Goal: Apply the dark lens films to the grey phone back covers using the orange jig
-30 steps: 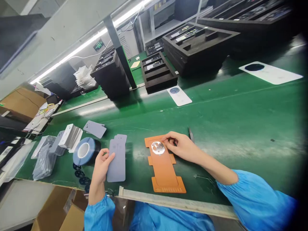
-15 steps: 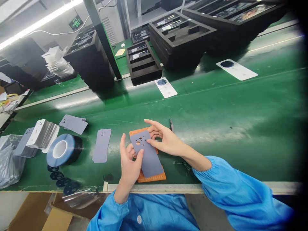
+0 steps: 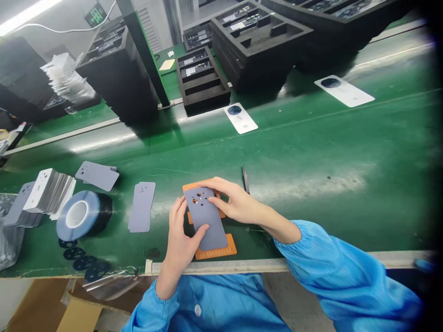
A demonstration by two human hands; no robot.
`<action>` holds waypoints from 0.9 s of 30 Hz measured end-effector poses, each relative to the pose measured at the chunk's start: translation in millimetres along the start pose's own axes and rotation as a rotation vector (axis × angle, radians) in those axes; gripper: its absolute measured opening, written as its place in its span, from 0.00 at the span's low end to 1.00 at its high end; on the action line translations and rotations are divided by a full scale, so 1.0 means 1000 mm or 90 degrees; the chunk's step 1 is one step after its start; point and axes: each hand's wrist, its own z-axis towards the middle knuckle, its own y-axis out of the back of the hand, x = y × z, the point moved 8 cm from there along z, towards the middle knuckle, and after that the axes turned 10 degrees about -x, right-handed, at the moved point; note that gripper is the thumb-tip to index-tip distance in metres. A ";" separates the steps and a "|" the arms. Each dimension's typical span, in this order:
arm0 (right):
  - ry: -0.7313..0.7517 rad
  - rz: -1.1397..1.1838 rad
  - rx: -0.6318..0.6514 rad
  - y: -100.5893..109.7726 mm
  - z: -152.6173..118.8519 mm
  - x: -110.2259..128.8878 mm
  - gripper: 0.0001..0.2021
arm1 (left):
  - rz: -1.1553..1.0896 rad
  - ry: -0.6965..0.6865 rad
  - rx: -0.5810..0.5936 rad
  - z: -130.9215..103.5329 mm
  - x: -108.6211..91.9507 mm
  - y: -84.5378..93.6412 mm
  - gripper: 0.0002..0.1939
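A grey phone back panel (image 3: 210,226) with several camera holes near its top lies over an orange fixture plate (image 3: 216,252), whose ends show beyond it. My left hand (image 3: 180,237) grips the panel's left edge, fingers along the side and thumb on its face. My right hand (image 3: 230,198) has its fingers over the top right edge and its thumb beside the holes. Both hands are closed on the panel. Whether the panel rests fully flat in the fixture I cannot tell. Dark tweezers (image 3: 245,179) lie just beyond my right hand.
Left of my hands lie loose grey panels (image 3: 141,207), a roll of film with round black stickers (image 3: 85,215) and a row of stacked panels (image 3: 51,191). Two white panels (image 3: 242,121) lie farther back. Black foam trays (image 3: 204,94) stand at the rear. The bench edge (image 3: 263,263) runs in front of me.
The panel has come lower and straighter over the orange fixture. My left fingers have moved from behind it to its left edge, and my right index finger has bent down onto the top edge.
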 end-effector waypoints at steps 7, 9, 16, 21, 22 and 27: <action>0.061 -0.097 -0.008 -0.005 -0.001 -0.004 0.23 | 0.052 0.020 0.049 -0.010 0.006 -0.004 0.41; 0.090 -0.164 -0.027 -0.006 -0.002 -0.008 0.23 | 0.061 0.034 0.046 -0.013 0.008 -0.003 0.42; 0.102 -0.386 -0.012 -0.015 -0.004 -0.017 0.26 | 0.070 0.034 0.049 -0.019 0.013 -0.009 0.45; 0.088 -0.470 0.020 -0.041 -0.029 -0.002 0.25 | 0.077 0.023 0.061 -0.022 0.019 -0.014 0.44; 0.090 -0.474 0.031 -0.048 -0.038 0.001 0.25 | 0.077 0.017 0.063 -0.022 0.020 -0.015 0.43; 0.075 -0.533 0.066 -0.073 -0.062 0.001 0.33 | 0.074 -0.011 0.078 -0.025 0.020 -0.018 0.42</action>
